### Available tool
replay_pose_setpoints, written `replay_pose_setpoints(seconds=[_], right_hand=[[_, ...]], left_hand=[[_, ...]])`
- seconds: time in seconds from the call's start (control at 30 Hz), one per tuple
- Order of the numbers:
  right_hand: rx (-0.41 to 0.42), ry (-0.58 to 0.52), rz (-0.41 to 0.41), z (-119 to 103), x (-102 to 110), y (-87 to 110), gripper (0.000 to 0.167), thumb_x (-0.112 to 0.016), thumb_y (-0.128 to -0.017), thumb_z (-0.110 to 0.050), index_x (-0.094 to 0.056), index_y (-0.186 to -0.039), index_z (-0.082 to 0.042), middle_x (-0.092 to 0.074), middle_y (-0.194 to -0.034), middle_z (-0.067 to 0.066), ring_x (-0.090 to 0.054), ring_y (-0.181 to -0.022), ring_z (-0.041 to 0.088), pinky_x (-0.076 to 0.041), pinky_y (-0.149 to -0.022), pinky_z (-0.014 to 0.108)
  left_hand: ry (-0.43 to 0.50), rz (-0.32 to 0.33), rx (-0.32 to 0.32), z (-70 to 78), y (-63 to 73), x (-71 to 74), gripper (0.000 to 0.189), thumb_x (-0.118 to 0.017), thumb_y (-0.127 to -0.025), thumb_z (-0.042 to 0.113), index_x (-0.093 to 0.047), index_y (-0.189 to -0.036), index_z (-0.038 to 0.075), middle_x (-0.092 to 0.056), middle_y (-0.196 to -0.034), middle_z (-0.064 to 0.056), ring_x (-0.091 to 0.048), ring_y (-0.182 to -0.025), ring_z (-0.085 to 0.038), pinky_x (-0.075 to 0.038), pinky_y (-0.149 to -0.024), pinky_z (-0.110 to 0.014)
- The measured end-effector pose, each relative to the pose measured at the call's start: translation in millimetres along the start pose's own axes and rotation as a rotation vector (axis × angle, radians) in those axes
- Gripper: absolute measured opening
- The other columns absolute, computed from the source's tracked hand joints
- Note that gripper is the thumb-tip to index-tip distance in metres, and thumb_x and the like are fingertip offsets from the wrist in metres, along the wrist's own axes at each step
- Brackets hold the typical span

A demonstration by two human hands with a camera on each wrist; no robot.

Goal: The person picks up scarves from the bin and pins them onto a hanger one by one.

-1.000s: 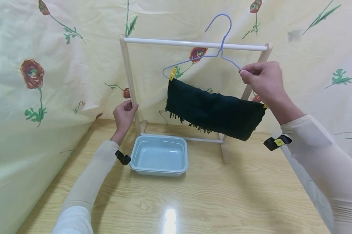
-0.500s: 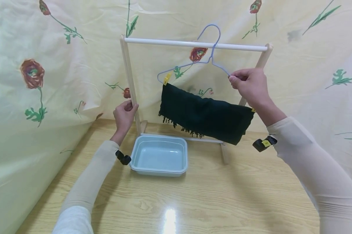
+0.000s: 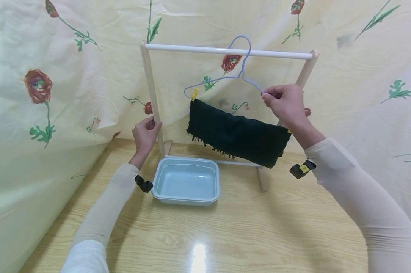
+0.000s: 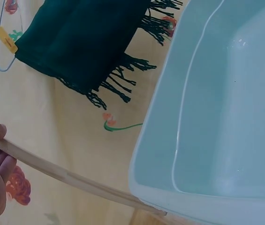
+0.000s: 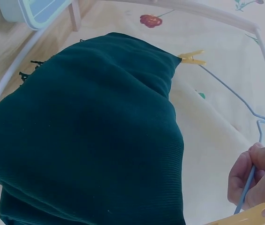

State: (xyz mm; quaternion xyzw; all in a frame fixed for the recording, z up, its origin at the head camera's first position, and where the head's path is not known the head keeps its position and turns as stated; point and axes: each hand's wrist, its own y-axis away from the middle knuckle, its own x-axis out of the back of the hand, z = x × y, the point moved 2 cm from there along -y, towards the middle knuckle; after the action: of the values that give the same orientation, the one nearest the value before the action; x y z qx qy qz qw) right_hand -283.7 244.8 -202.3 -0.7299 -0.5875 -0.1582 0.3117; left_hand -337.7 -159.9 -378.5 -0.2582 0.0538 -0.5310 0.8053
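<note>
A blue wire hanger (image 3: 222, 79) carries a dark green fringed scarf (image 3: 237, 131), folded and pinned by yellow clothespins (image 3: 194, 94), (image 5: 193, 57). My right hand (image 3: 287, 104) pinches the hanger's right shoulder between thumb and fingers. The hook arches above the white top rail (image 3: 198, 49), its tip side behind the rail and its stem in front. The hanger tilts, right end lower. My left hand (image 3: 145, 134) grips the left wooden post (image 3: 149, 83) of the drying rack, thumb and fingers on either side, also seen in the left wrist view.
A light blue basin (image 3: 186, 199) stands on the wood-grain floor (image 3: 178, 235) at the foot of the rack, by its left post. The rack's lower bar (image 3: 237, 163) runs behind the basin. Flowered cloth (image 3: 72, 76) hangs behind and to the sides.
My right hand has moved left and down with the hanger and scarf; the hook has come from in front of and above the rail to straddling it. My left hand stays on the post.
</note>
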Motion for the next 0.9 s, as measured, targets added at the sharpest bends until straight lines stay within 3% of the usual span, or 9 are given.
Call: replay_pose_setpoints(seconds=[0.07, 0.13, 0.2, 0.23, 0.3, 0.6, 0.9], right_hand=[[0.013, 0.009, 0.001, 1, -3, 0.2, 0.038, -0.066, -0.1, -0.032, -0.072, -0.126, -0.005, -0.074, -0.109, 0.014, -0.067, -0.097, 0.023, -0.016, -0.114, 0.068], [0.033, 0.019, 0.003, 2, -5, 0.7, 0.036, -0.066, -0.1, -0.03, -0.073, -0.124, -0.004, -0.073, -0.109, 0.015, -0.068, -0.093, 0.021, -0.038, -0.111, 0.049], [0.053, 0.021, 0.005, 4, -9, 1.5, 0.034, -0.065, -0.101, -0.027, -0.074, -0.122, -0.002, -0.073, -0.108, 0.017, -0.067, -0.089, 0.019, -0.053, -0.087, 0.029], [0.059, 0.023, 0.004, 5, -11, 1.9, 0.033, -0.065, -0.101, -0.026, -0.074, -0.121, -0.002, -0.073, -0.108, 0.018, -0.067, -0.087, 0.019, -0.053, -0.077, 0.024], [0.064, 0.014, 0.005, 6, -14, 2.8, 0.032, -0.065, -0.101, -0.025, -0.074, -0.12, -0.001, -0.072, -0.108, 0.019, -0.065, -0.085, 0.018, -0.051, -0.07, 0.018], [0.056, -0.014, 0.008, 8, -26, 9.7, 0.032, -0.064, -0.102, -0.024, -0.073, -0.119, 0.001, -0.07, -0.104, 0.017, -0.061, -0.086, 0.023, -0.05, -0.068, 0.019], [0.02, -0.027, 0.01, 6, -35, 23.7, 0.032, -0.063, -0.103, -0.024, -0.072, -0.121, 0.0, -0.069, -0.108, 0.019, -0.061, -0.09, 0.026, -0.052, -0.073, 0.019]], left_hand=[[0.0, 0.002, 0.001, -0.6, -0.8, 0.0, 0.031, -0.075, -0.094, 0.014, -0.072, -0.12, -0.002, -0.073, -0.114, -0.022, -0.074, -0.105, -0.029, -0.06, -0.085, -0.038], [-0.003, 0.003, 0.0, -1.7, -1.4, -0.1, 0.03, -0.075, -0.094, 0.014, -0.072, -0.12, -0.002, -0.073, -0.113, -0.022, -0.074, -0.105, -0.029, -0.06, -0.085, -0.039], [-0.008, 0.002, -0.005, -2.8, -1.8, -0.3, 0.03, -0.074, -0.095, 0.015, -0.073, -0.12, -0.002, -0.074, -0.113, -0.021, -0.074, -0.105, -0.028, -0.06, -0.085, -0.039], [-0.009, 0.001, -0.008, -2.9, -1.7, -0.2, 0.03, -0.074, -0.095, 0.015, -0.073, -0.12, -0.002, -0.074, -0.112, -0.021, -0.074, -0.104, -0.028, -0.06, -0.085, -0.039], [-0.012, 0.0, -0.014, -3.6, -1.6, -0.3, 0.03, -0.074, -0.095, 0.016, -0.073, -0.12, -0.001, -0.075, -0.111, -0.02, -0.074, -0.103, -0.028, -0.06, -0.084, -0.04], [-0.004, -0.011, -0.019, -4.1, -0.9, 1.2, 0.031, -0.074, -0.095, 0.017, -0.073, -0.12, -0.001, -0.074, -0.112, -0.02, -0.074, -0.103, -0.028, -0.06, -0.084, -0.038], [0.01, -0.021, -0.022, -3.8, -0.3, 3.8, 0.03, -0.075, -0.094, 0.014, -0.073, -0.12, -0.001, -0.074, -0.112, -0.02, -0.074, -0.103, -0.028, -0.06, -0.084, -0.039]])
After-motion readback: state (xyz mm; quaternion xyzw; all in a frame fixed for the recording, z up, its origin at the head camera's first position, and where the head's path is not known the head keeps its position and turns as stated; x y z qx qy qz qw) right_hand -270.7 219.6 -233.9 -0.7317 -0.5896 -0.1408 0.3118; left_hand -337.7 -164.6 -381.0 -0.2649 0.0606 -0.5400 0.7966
